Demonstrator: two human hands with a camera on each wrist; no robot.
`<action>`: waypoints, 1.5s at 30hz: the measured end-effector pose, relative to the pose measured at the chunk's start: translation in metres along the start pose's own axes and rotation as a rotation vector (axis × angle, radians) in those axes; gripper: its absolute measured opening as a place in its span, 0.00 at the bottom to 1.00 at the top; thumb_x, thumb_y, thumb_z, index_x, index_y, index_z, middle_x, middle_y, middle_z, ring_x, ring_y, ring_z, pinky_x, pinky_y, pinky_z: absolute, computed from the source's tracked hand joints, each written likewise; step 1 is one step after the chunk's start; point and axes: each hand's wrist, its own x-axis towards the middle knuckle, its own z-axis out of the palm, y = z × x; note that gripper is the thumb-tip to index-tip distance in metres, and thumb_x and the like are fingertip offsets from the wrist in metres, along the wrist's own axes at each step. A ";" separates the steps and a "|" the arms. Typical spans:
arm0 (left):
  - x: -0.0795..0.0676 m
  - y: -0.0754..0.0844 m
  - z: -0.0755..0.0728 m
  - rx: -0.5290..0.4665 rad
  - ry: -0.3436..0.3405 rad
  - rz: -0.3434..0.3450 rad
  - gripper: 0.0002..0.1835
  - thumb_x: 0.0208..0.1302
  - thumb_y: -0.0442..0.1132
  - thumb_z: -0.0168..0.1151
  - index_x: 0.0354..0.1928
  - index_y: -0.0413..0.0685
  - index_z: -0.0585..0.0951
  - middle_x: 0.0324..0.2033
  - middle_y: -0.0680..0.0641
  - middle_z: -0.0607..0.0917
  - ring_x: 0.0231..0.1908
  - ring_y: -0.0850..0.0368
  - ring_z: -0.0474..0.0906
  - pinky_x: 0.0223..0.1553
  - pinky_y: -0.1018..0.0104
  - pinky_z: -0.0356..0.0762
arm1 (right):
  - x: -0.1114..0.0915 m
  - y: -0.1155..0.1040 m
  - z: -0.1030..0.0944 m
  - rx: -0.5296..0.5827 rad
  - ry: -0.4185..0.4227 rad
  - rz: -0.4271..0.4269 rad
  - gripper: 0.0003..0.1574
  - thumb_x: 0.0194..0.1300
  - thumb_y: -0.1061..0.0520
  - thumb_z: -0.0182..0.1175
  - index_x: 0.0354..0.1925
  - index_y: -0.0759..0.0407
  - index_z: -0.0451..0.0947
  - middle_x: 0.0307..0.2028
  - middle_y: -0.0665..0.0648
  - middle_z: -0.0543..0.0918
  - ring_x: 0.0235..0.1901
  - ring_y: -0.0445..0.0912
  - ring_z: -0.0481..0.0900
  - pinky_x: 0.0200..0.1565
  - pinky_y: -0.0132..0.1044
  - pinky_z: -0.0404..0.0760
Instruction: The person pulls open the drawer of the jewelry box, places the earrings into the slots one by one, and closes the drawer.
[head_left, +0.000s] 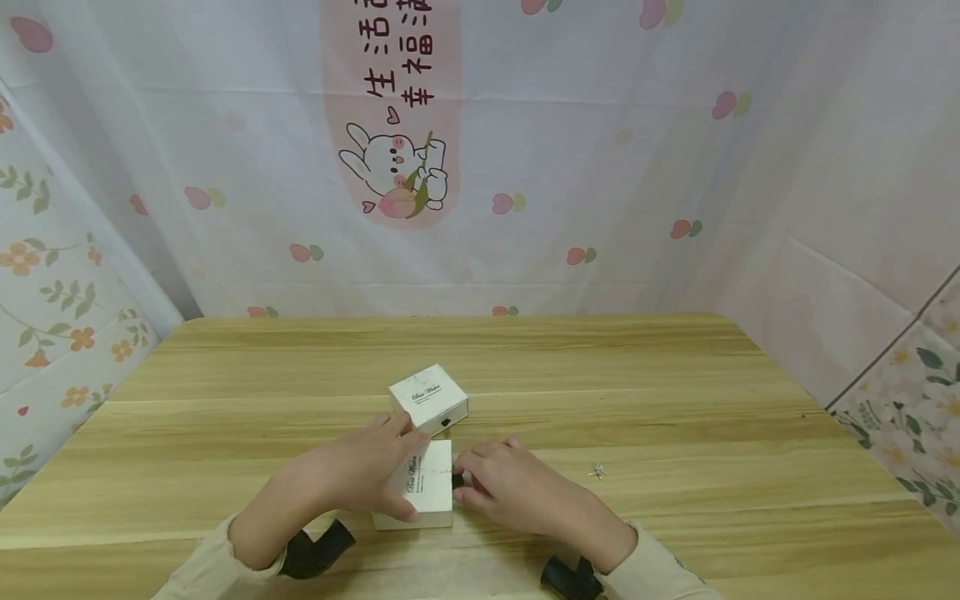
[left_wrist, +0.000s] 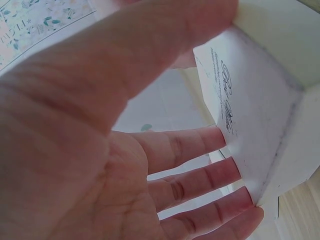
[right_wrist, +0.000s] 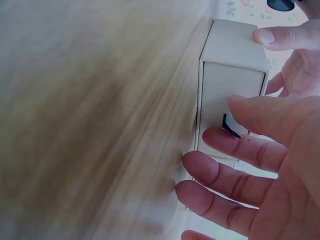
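A white lidded gift box [head_left: 431, 492] with dark script on top sits near the front of the table. My left hand [head_left: 360, 467] holds it, thumb along the near edge and the other fingertips toward the far side. At the box's right end, my right hand [head_left: 517, 487] has thumb and index finger at a black pull tab [right_wrist: 229, 126]. This tab lies between the two fingers, and the drawer front [right_wrist: 212, 100] behind it is flush with the sleeve. The remaining right fingers are spread loosely beside the box.
A second white box [head_left: 427, 396] stands just behind, turned at an angle, its small black tab facing front right. On the wooden table [head_left: 675, 400] to the right lies a tiny shiny metal piece [head_left: 597, 471]. A printed curtain [head_left: 525, 167] hangs behind the table.
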 end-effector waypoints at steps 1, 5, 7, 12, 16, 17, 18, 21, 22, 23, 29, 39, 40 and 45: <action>0.000 0.000 0.000 0.001 0.001 0.003 0.39 0.41 0.52 0.74 0.56 0.43 0.72 0.44 0.48 0.71 0.41 0.55 0.63 0.40 0.62 0.71 | 0.000 0.000 0.000 0.009 0.003 -0.003 0.15 0.66 0.45 0.53 0.46 0.50 0.77 0.41 0.45 0.81 0.42 0.37 0.77 0.52 0.42 0.71; 0.000 0.000 0.000 0.003 -0.002 0.010 0.39 0.41 0.52 0.74 0.55 0.43 0.72 0.44 0.48 0.71 0.41 0.55 0.63 0.39 0.62 0.70 | -0.001 0.002 -0.001 0.072 0.023 -0.001 0.14 0.66 0.46 0.54 0.46 0.50 0.77 0.32 0.40 0.77 0.32 0.33 0.72 0.49 0.40 0.70; 0.000 -0.001 -0.001 0.001 -0.006 0.012 0.39 0.41 0.52 0.74 0.55 0.43 0.72 0.44 0.49 0.70 0.41 0.55 0.63 0.39 0.63 0.70 | -0.002 0.003 -0.002 0.093 0.042 0.002 0.15 0.66 0.47 0.55 0.46 0.51 0.76 0.32 0.41 0.76 0.32 0.33 0.71 0.48 0.40 0.70; 0.000 -0.001 -0.001 0.000 -0.015 0.008 0.39 0.41 0.52 0.75 0.56 0.44 0.72 0.44 0.49 0.70 0.41 0.56 0.63 0.38 0.64 0.70 | -0.002 0.003 -0.007 0.113 0.073 0.002 0.17 0.66 0.49 0.56 0.51 0.51 0.73 0.49 0.47 0.78 0.47 0.40 0.75 0.53 0.42 0.73; -0.001 -0.002 0.000 0.010 -0.015 0.015 0.39 0.41 0.53 0.74 0.55 0.44 0.71 0.43 0.50 0.70 0.41 0.56 0.63 0.38 0.64 0.70 | -0.003 0.003 -0.010 0.100 0.072 -0.034 0.22 0.65 0.50 0.56 0.58 0.47 0.71 0.53 0.47 0.75 0.51 0.42 0.74 0.54 0.42 0.74; -0.001 -0.003 0.000 0.015 -0.014 0.017 0.38 0.41 0.53 0.74 0.55 0.45 0.72 0.43 0.50 0.70 0.40 0.56 0.63 0.39 0.64 0.70 | -0.003 0.003 -0.010 0.092 0.074 -0.049 0.23 0.65 0.50 0.56 0.59 0.46 0.71 0.54 0.46 0.75 0.51 0.42 0.73 0.53 0.41 0.75; -0.001 -0.003 0.000 0.019 -0.012 0.021 0.38 0.42 0.53 0.74 0.54 0.45 0.72 0.42 0.50 0.70 0.40 0.56 0.63 0.39 0.63 0.70 | -0.003 0.004 -0.010 0.085 0.077 -0.064 0.23 0.65 0.50 0.56 0.59 0.45 0.71 0.54 0.46 0.74 0.51 0.42 0.73 0.53 0.40 0.75; -0.001 -0.003 0.001 0.029 -0.006 0.029 0.37 0.42 0.53 0.74 0.54 0.45 0.72 0.42 0.51 0.69 0.40 0.56 0.63 0.39 0.63 0.70 | -0.004 0.005 -0.010 0.074 0.085 -0.098 0.23 0.66 0.51 0.56 0.59 0.44 0.72 0.53 0.48 0.74 0.49 0.42 0.73 0.52 0.38 0.75; -0.001 -0.003 0.001 0.032 -0.002 0.035 0.37 0.41 0.53 0.74 0.53 0.45 0.73 0.41 0.51 0.70 0.40 0.56 0.64 0.39 0.64 0.70 | -0.003 0.005 -0.010 0.070 0.087 -0.108 0.23 0.66 0.51 0.56 0.59 0.44 0.73 0.53 0.48 0.74 0.49 0.42 0.73 0.52 0.38 0.74; -0.001 -0.003 0.001 0.036 0.001 0.041 0.36 0.41 0.53 0.74 0.53 0.45 0.73 0.41 0.51 0.70 0.40 0.56 0.64 0.39 0.64 0.71 | -0.003 0.006 -0.010 0.068 0.088 -0.117 0.22 0.66 0.51 0.56 0.59 0.44 0.73 0.53 0.49 0.74 0.49 0.42 0.73 0.51 0.37 0.75; -0.002 -0.004 0.002 0.017 0.010 0.083 0.37 0.41 0.53 0.74 0.56 0.49 0.74 0.41 0.54 0.69 0.40 0.59 0.64 0.38 0.68 0.71 | -0.002 0.011 -0.010 0.093 0.070 -0.139 0.20 0.66 0.51 0.56 0.57 0.45 0.75 0.54 0.50 0.75 0.49 0.42 0.74 0.50 0.34 0.76; 0.001 -0.001 0.002 -0.105 -0.043 0.070 0.39 0.41 0.48 0.74 0.60 0.53 0.72 0.45 0.57 0.68 0.41 0.62 0.65 0.38 0.72 0.70 | -0.003 0.015 -0.013 0.167 0.014 -0.131 0.16 0.63 0.51 0.59 0.50 0.47 0.79 0.48 0.45 0.78 0.46 0.38 0.74 0.48 0.29 0.76; 0.000 0.000 0.002 -0.109 -0.049 0.068 0.39 0.41 0.48 0.74 0.60 0.53 0.72 0.45 0.57 0.68 0.41 0.62 0.65 0.38 0.72 0.70 | -0.003 0.016 -0.014 0.174 0.011 -0.132 0.15 0.63 0.52 0.59 0.49 0.48 0.80 0.47 0.45 0.78 0.45 0.37 0.74 0.47 0.28 0.76; -0.002 0.004 0.000 -0.103 -0.054 0.062 0.38 0.45 0.51 0.72 0.61 0.51 0.71 0.50 0.55 0.71 0.44 0.62 0.68 0.42 0.70 0.72 | -0.005 0.016 -0.017 0.177 -0.005 -0.136 0.16 0.61 0.53 0.61 0.48 0.49 0.81 0.44 0.45 0.78 0.41 0.35 0.73 0.43 0.24 0.75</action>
